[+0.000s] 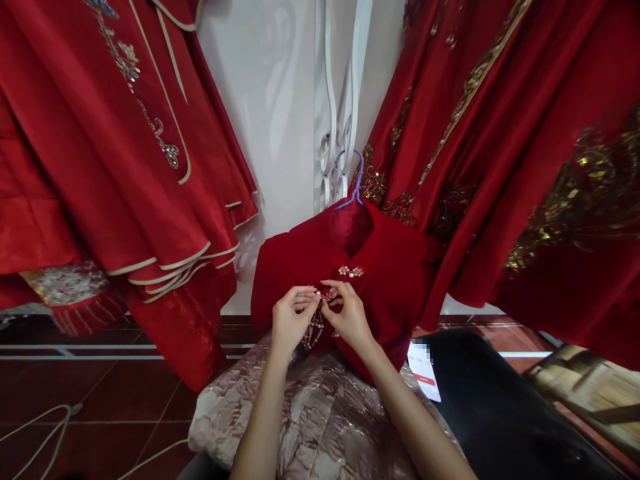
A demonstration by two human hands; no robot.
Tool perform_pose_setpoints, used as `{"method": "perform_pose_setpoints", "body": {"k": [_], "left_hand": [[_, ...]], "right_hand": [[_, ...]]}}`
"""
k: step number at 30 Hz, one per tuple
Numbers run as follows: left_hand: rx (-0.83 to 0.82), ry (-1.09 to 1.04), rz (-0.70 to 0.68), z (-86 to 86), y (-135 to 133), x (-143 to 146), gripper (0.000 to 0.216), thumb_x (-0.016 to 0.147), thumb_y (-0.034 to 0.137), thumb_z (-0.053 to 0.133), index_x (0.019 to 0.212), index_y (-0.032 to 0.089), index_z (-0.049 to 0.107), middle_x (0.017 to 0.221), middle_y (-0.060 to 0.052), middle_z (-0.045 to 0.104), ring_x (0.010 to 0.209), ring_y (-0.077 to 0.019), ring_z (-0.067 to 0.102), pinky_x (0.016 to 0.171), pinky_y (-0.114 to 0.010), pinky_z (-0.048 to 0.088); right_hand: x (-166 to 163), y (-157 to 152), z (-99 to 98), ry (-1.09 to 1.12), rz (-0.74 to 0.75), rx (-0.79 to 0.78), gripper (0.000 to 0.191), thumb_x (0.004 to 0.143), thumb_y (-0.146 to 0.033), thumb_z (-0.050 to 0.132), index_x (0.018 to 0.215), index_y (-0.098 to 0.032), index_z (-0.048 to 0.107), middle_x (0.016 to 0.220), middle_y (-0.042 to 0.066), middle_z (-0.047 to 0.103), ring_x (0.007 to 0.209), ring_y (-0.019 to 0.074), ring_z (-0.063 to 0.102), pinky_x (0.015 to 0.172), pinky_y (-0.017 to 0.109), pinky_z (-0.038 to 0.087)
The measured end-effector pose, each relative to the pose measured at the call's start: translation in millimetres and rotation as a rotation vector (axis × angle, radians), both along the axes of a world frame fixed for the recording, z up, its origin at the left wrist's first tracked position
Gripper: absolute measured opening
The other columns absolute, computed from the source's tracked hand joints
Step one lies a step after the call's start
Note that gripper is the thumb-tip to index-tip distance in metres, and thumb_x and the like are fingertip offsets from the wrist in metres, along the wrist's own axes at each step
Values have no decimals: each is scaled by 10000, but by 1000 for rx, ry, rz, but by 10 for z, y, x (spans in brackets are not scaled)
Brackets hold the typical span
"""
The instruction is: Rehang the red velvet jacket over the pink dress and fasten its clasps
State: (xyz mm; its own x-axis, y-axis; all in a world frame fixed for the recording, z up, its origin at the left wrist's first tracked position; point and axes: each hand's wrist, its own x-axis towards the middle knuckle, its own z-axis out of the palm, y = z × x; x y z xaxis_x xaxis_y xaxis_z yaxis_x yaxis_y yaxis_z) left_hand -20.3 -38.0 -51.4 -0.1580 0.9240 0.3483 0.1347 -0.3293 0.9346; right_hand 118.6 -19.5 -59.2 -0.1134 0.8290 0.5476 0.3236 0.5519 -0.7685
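Observation:
A dark red velvet garment (395, 293) on a purple hanger (358, 187) lies over my lap, its collar toward the wall. My left hand (295, 313) pinches a small beaded ornament (325, 298) at the garment's front, fingertips together. From the other side, my right hand (347, 313) grips the same ornament between thumb and forefinger. Strings of pearly beads (313, 330) dangle below my left fingers. Just above my hands, a jewelled clasp (351, 271) sits on the velvet. The fingertips partly cover the ornament.
Red gowns with pale trim (125, 167) hang at left, and gold-embroidered red gowns (480, 133) at right. A phone (425, 373) lies on a black seat (495, 407) to my right. A white cable (55, 433) runs over the tiled floor. Shiny patterned fabric (320, 413) covers my lap.

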Motion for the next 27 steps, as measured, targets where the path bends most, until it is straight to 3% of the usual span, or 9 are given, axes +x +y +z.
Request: {"method": "perform_pose_setpoints", "body": {"k": [8,13,17,21,27], "left_hand": [[6,161,4,-29,-1,-39,240,736,112,595,967,154,646,848,-37,687,744,-119,666,725,-246,554],[90,484,33,25,-80,-76,376,751,88,555,1078,237,665,815,15,624,634,-81,584,658,-209,499],[119,641,71,33,-115,-99,385,773,126,581,1120,277,654,908,7,617,673,-95,584,677,-221,490],[134,564,81,5,-88,-121,302,811,164,574,1079,262,673,1020,-17,616,759,-103,622,733,-223,524],[78,415,3,-51,-38,-131,296,831,180,566,1092,250,688,1015,-8,695,824,-109,675,790,-233,563]], "right_hand": [[-3,49,-35,-48,6,-3,439,751,-71,548,1163,-220,585,988,41,511,817,136,573,724,272,550],[67,11,-55,-143,-34,35,476,724,-23,513,1145,-228,595,1000,49,530,893,179,556,779,317,519],[85,-28,-33,-160,-5,19,464,718,-29,523,1131,-227,596,987,45,526,869,175,555,769,313,511],[67,-43,-26,-122,16,11,447,736,-47,528,1142,-226,587,997,48,520,879,172,554,725,283,516],[50,-27,-84,-129,23,-2,448,750,-62,522,1161,-234,575,1016,52,515,879,170,562,711,282,535]]}}
